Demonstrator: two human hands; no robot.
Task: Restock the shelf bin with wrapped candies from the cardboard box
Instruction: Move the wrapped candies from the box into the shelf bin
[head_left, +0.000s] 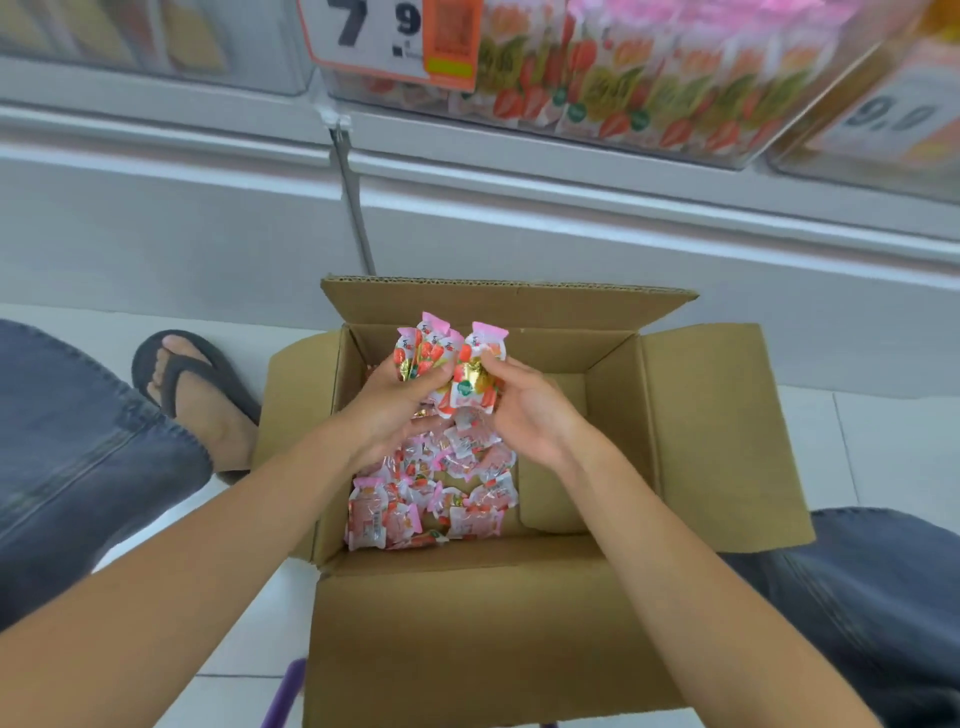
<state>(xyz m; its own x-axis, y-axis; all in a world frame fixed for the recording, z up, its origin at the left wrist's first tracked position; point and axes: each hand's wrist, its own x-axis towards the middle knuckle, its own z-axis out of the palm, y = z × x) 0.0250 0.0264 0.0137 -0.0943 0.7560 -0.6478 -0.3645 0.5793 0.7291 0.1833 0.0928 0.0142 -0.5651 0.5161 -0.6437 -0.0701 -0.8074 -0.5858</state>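
Over the cardboard box (675, 415), the left hand (389, 415) clutched a fanned candy bunch (426, 348) and the right hand (530, 410) pinched further candies (470, 387); slick wrappers might slip loose.

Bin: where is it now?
Head view, top right: the bin sits on the shelf above the box, price tag at its left end.

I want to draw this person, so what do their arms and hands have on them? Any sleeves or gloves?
The left hand and right hand wear no gloves, and no sleeves show above them as far as the picture reaches. I see no watch, bracelet or ring.
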